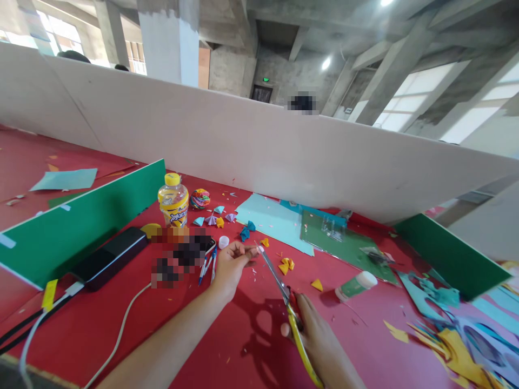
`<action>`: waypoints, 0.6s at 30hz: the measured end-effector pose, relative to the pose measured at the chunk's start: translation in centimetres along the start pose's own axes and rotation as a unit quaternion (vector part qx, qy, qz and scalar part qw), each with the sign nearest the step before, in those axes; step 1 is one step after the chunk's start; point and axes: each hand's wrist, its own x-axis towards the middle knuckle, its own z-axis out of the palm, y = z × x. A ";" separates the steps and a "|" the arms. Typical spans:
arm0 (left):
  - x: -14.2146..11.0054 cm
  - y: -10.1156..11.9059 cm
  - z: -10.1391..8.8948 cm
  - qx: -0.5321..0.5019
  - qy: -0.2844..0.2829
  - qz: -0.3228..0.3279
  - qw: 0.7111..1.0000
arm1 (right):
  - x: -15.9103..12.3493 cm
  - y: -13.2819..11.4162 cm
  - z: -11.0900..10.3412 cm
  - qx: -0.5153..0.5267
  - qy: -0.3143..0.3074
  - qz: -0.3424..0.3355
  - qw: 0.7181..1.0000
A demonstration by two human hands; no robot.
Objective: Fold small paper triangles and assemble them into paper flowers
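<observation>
My left hand (pixel 230 266) is closed in a pinch on a small pale piece (pixel 260 249), too small to name for certain. My right hand (pixel 311 323) grips a pair of scissors (pixel 278 281) with yellow handles, their blades pointing away to the piece at my left fingertips. Whether the blades touch it, I cannot tell. Just beyond my left hand lie a dark teal folded paper piece (pixel 245 234) and a small yellow one (pixel 265 242). Several more yellow pieces (pixel 286 265) rest near the blades. Blue-and-white pens (pixel 207 268) lie left of my left wrist.
A glue stick (pixel 357 286) lies at right, near paper scraps (pixel 458 351). Behind are light blue paper (pixel 275 221) and a green sheet (pixel 344 243). At left stand a bottle (pixel 173 202) and a power bank (pixel 111 258) with cables. Green dividers (pixel 101 216) and a white partition (pixel 259 146) enclose the red table.
</observation>
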 end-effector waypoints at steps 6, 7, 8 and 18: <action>-0.2 -0.1 0.2 -0.028 0.008 -0.042 0.999 | 0.0 -0.1 0.0 0.004 0.002 -0.004 1.000; -0.3 -0.1 0.2 -0.027 0.007 -0.042 0.999 | 0.0 -0.1 -0.1 0.008 0.003 -0.007 1.000; -0.3 -0.1 0.2 -0.025 0.004 -0.041 0.999 | 0.0 0.0 -0.1 0.010 0.007 -0.007 1.000; -0.3 -0.6 0.1 0.017 0.025 -0.014 0.999 | 0.1 -0.9 -1.0 0.027 0.056 0.015 0.998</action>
